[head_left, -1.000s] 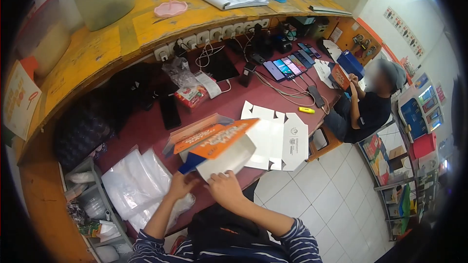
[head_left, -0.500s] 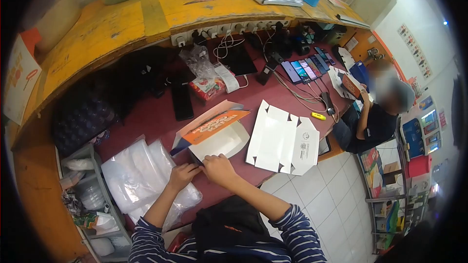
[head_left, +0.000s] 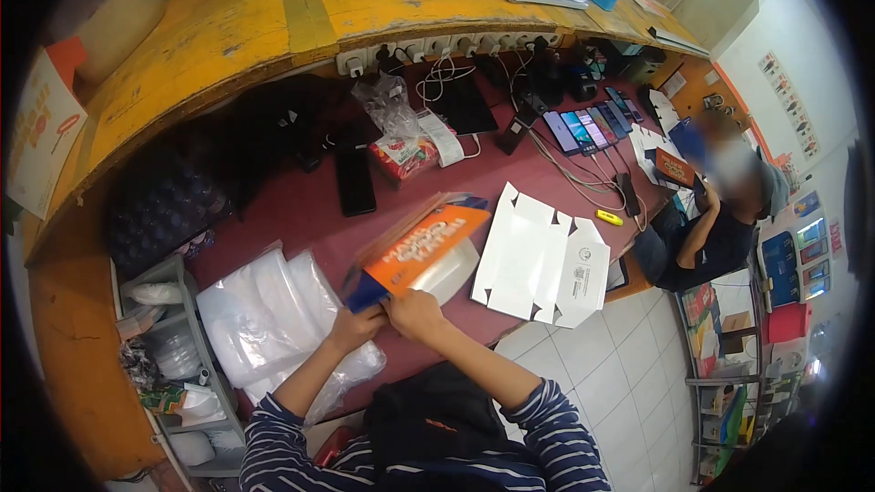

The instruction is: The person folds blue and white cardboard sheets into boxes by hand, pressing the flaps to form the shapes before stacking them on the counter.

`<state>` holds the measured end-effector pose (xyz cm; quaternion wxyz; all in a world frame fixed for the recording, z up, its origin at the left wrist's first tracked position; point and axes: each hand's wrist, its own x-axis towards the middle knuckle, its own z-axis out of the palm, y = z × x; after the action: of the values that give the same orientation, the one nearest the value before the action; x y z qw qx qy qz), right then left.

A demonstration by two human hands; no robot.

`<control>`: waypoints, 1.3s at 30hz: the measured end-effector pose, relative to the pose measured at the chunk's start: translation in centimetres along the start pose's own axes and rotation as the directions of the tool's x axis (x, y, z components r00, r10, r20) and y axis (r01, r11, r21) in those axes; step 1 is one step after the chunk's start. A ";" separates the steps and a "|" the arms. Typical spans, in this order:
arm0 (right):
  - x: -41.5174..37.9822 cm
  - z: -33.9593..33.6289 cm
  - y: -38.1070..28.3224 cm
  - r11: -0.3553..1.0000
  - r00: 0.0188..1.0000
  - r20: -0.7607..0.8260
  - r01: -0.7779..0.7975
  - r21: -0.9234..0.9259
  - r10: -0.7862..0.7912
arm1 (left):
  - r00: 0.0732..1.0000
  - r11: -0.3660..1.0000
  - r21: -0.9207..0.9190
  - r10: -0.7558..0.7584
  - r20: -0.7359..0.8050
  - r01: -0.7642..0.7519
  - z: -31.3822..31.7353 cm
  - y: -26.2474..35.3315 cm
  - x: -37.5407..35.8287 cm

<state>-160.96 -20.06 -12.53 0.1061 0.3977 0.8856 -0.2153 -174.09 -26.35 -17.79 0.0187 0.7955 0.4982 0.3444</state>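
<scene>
An orange and blue printed cardboard box [head_left: 427,244], white inside, is partly folded up in front of me, its orange lid flap leaning over the tray. My left hand [head_left: 357,326] has its fingers closed on the near left corner. Beside it my right hand [head_left: 415,312] grips the near edge, thumb and fingers close together. Part of the fingers is hidden behind the cardboard. Just right of the box a flat, unfolded carton blank [head_left: 529,255] lies white side up. Left of my hands, clear plastic bags [head_left: 255,305] lie in a stack.
Behind the box are a black phone [head_left: 355,184] and a red packet [head_left: 404,159]. Several phones [head_left: 588,128] with cables, plus a yellow highlighter [head_left: 609,217], lie further right. A co-worker [head_left: 697,237] sits there holding another orange box. Grey drawers [head_left: 196,346] stand at left.
The orange lid flap has swung down toward me, covering more of the white inside. Both hands stay at the near edge. The co-worker's box has tilted; the whole view has shifted slightly.
</scene>
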 end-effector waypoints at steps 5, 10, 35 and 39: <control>1.7 2.6 0.8 0.963 0.794 -0.604 0.205 0.173 -0.060 | 0.962 0.965 0.002 -0.260 0.078 0.261 0.6 -0.5 0.2; 2.6 2.5 1.0 0.995 0.904 -0.427 0.046 0.092 -0.002 | 0.874 0.875 -0.207 -0.468 -0.129 0.438 1.2 0.1 1.4; 7.3 -4.3 15.2 0.946 0.890 -0.337 -0.245 0.214 0.307 | 0.995 0.979 0.189 -0.055 -0.089 0.071 2.8 -1.6 3.4; 3.7 -5.1 14.8 0.933 0.838 -0.435 -0.217 0.289 0.329 | 0.987 0.974 0.194 -0.093 -0.129 0.117 2.5 0.4 3.5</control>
<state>-152.42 -6.49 -13.69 -0.1315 0.5706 0.7872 -0.1936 -171.44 -22.95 -17.64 -0.0733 0.7438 0.5722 0.3376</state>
